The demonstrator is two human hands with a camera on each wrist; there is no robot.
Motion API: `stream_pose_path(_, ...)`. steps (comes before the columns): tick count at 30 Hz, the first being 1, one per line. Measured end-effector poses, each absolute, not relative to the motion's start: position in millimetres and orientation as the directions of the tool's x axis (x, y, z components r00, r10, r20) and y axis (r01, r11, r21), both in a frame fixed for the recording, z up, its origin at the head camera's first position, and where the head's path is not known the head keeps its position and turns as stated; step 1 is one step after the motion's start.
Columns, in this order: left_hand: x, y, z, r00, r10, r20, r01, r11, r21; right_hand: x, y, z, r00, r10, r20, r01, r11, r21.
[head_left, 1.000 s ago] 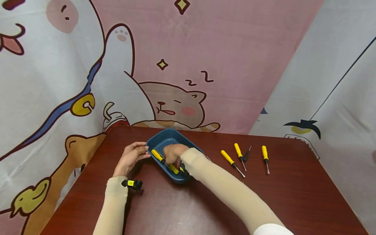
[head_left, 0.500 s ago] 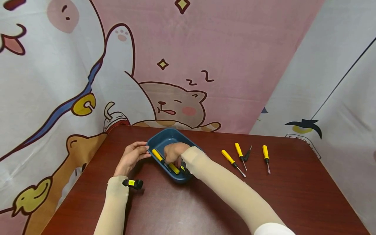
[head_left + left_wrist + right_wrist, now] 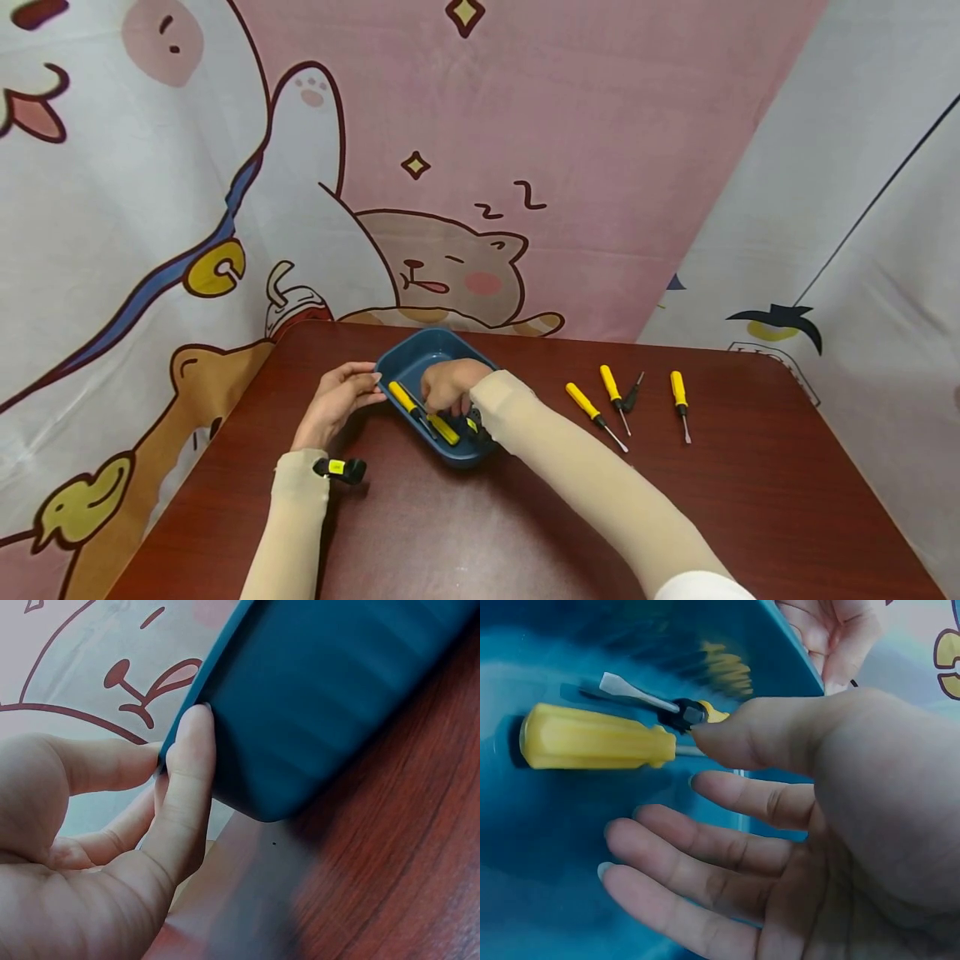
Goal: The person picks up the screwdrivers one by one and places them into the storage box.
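A blue plastic tray (image 3: 459, 460) stands on the table at an angle. My left hand (image 3: 333, 402) pinches its left rim between thumb and fingers; the left wrist view shows this grip on the tray edge (image 3: 300, 712). Inside the tray is my right hand (image 3: 450, 385), palm and spread fingers seen in the right wrist view with thumb and forefinger apart. Close to those fingertips lies a yellow-handled screwdriver (image 3: 592, 740) on the tray floor, part of its shaft hidden by the thumb. Another screwdriver (image 3: 641, 694) lies alongside, pointing the opposite way, its handle (image 3: 402, 396) at the left wall.
To the right on the dark red wooden table (image 3: 525, 517) lie three yellow-handled screwdrivers, a left one (image 3: 592, 414), a middle one (image 3: 611, 387) and a right one (image 3: 678, 400). A small black-handled tool (image 3: 632, 395) is beside the middle one. Behind hangs a cartoon-printed cloth (image 3: 585, 125).
My right hand has shifted slightly back and to the right inside the tray, showing more of the nearer yellow handle. The left hand stays on the rim.
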State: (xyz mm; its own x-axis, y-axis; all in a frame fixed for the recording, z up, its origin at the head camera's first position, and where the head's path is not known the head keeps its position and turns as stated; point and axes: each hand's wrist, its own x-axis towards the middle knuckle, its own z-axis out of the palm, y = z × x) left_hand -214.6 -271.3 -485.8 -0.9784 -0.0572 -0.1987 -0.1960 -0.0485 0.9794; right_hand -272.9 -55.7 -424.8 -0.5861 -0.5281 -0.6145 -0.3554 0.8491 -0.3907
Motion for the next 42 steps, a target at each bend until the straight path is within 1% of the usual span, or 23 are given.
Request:
stream_pose_path(5, -214.4, -271.5, -487.0, -0.978, -0.058, -0.200, -0.197, -0.048, 0.979, -272.5, -50.1, -419.3, -0.591, -0.573, -0.568, -0.430, 0.820, -0.379)
stream_pose_path(9, -215.7, -271.3, -487.5, -0.977, -0.063, -0.206, -0.202, -0.058, 0.978, -269.6, -46.7, -414.2, -0.596, -0.608, -0.524, -0.521, 0.790, -0.323)
stream_pose_path(12, -216.4, -271.2, -487.1, -0.976, -0.064, -0.210, -0.206, -0.055, 0.977, -266.9, -44.3, -410.6, -0.604, -0.621, -0.499, -0.560, 0.777, -0.288)
stream_pose_path(15, -216.5, -270.5, -486.7, -0.974, -0.068, -0.215, -0.212, -0.050, 0.976, -264.5, -40.6, -407.5, -0.606, -0.633, -0.481, -0.579, 0.766, -0.279)
stream_pose_path(23, -215.9, -270.1, -486.6, -0.973, -0.073, -0.219, -0.216, -0.049, 0.975, -260.5, -30.3, -403.3, -0.590, -0.684, -0.430, -0.610, 0.726, -0.318)
stream_pose_path(28, -216.2, -269.6, -486.9, -0.975, -0.071, -0.212, -0.210, -0.039, 0.977, -255.0, -23.6, -399.5, -0.601, -0.698, -0.388, -0.626, 0.714, -0.314)
stream_pose_path(36, -216.3, -269.0, -486.1, -0.975, -0.069, -0.210, -0.208, -0.034, 0.977, -244.2, -11.5, -394.3, -0.611, -0.751, -0.250, -0.705, 0.660, -0.260)
stream_pose_path(42, -216.9, -269.7, -487.2, -0.974, -0.069, -0.215, -0.213, -0.040, 0.976, -239.4, -2.2, -392.6, -0.631, -0.749, -0.200, -0.718, 0.662, -0.214)
